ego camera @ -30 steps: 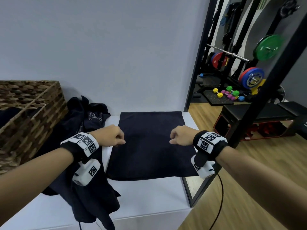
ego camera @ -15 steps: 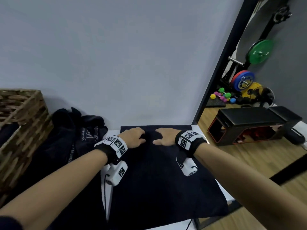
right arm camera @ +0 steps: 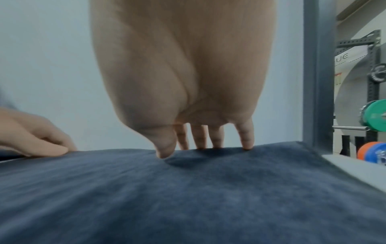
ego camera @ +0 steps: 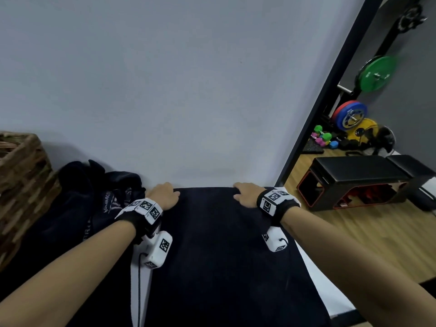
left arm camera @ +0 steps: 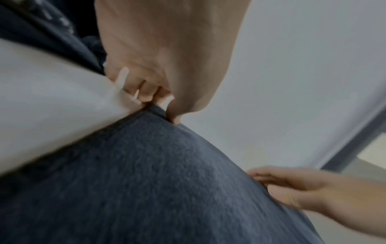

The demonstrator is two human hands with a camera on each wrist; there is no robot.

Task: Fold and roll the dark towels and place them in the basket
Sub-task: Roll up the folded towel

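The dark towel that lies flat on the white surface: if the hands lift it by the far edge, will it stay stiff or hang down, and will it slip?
The dark towel will probably hang limp: it lies flat and follows the surface. Its nap looks fuzzy in the wrist views, so it should not slip easily from the fingers. It likely feels light.

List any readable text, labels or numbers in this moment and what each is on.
"UE": end of a cut-off word on the white panel behind the rack, right wrist view.
Pale print on the heaped towels: too blurred to read.
Wrist tags: black-and-white square codes, no letters.
Markings on the blue plate and green plate: too small to read.
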